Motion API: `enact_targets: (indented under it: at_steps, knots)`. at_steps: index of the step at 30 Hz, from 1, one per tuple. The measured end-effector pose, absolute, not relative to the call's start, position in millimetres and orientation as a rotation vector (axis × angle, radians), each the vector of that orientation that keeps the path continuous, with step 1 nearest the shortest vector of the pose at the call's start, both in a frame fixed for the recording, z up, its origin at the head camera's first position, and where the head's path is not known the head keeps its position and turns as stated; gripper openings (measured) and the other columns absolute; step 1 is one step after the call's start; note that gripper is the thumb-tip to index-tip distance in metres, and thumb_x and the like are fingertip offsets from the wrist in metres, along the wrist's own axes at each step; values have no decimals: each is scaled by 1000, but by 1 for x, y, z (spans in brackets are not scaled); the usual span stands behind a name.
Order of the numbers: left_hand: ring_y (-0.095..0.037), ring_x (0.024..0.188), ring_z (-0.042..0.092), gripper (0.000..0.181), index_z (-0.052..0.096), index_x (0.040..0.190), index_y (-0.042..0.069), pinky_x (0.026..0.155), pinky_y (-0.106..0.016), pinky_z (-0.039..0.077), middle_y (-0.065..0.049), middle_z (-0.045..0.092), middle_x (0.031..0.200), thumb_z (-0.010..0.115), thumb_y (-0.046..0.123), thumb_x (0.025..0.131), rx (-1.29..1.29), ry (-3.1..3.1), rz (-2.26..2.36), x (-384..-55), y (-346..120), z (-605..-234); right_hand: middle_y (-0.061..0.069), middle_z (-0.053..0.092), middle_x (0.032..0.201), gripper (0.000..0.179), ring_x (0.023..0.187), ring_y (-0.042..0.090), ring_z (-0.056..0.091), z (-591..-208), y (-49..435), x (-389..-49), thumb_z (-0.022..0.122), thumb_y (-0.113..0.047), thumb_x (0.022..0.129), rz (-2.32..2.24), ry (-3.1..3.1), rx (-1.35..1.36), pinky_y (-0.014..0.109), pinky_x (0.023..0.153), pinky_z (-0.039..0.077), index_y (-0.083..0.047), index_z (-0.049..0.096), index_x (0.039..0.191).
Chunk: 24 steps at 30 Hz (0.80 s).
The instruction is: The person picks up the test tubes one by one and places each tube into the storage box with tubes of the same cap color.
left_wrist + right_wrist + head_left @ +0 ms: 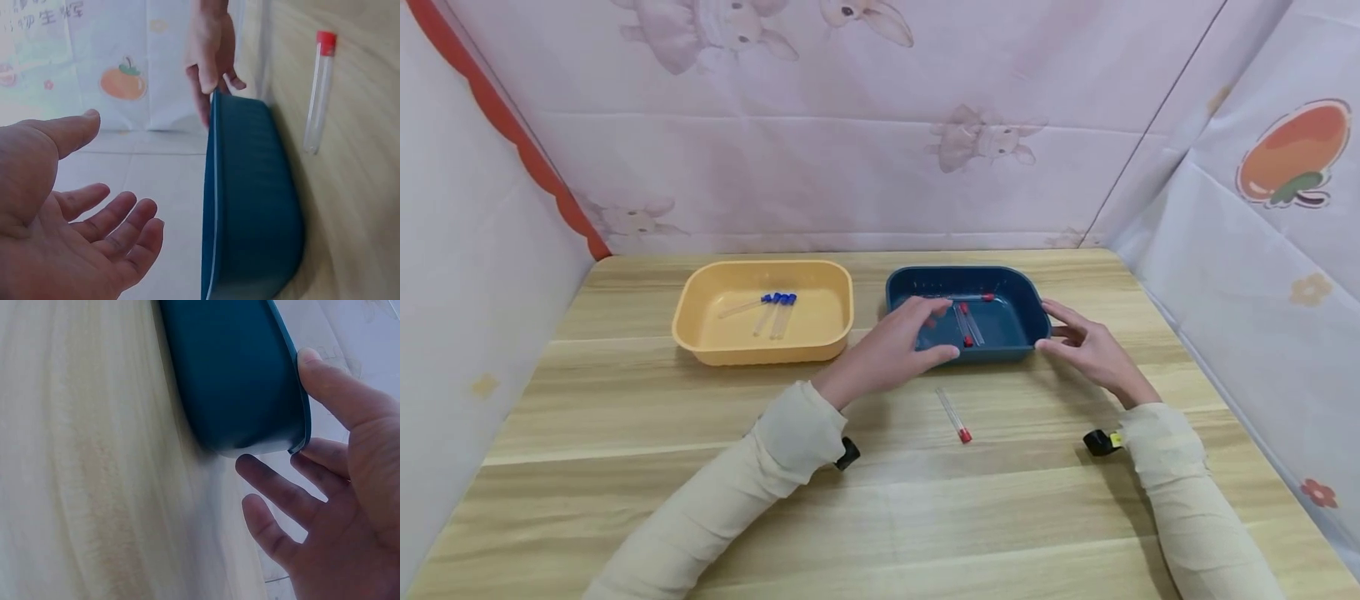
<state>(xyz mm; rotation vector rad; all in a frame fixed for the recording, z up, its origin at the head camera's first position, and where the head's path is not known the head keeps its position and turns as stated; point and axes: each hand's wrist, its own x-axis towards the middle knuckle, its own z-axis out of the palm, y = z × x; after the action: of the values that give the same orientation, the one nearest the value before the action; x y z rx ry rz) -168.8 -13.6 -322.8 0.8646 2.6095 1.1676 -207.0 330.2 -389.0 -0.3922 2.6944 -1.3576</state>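
My left hand (887, 348) hovers over the left end of a dark blue plastic tray (1000, 353), thumb and fingers spread with nothing between them. At the tray's right end my right hand (1093, 350) holds the rim, its thumb (331, 387) on the near corner and some fingers around the end wall. Inside the tray lie red-capped clear test tubes (973, 325); the left hand partly hides the inside. Another red-capped test tube (953, 414) lies on the table in front of the tray, between the two forearms.
A yellow tray (700, 354) stands to the left of the blue one, with several blue-capped test tubes (781, 317) in it. Both trays rest near the back of the wooden table (910, 517). Printed cloth walls (865, 183) enclose the back and sides.
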Motion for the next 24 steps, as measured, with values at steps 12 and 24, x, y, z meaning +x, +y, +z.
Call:
enact_targets:
  at_steps: [12, 24]
  knots:
    - [-13, 114, 47, 69, 37, 142, 16, 92, -29, 44, 2, 43, 131, 57, 53, 86, 827, 2556, 1096, -143, -19, -345, -5, 31, 148, 68, 115, 24, 52, -399, 335, -213, 69, -33, 84, -1344, 2716, -361, 9, 82, 43, -26, 36, 144]
    - [-10, 113, 44, 67, 39, 141, 17, 96, -33, 42, 1, 43, 133, 59, 51, 86, 739, 2604, 1000, -133, -19, -368, -3, 31, 148, 70, 115, 25, 52, -400, 329, -215, 68, -35, 85, -1300, 2749, -337, 9, 80, 43, -23, 35, 145]
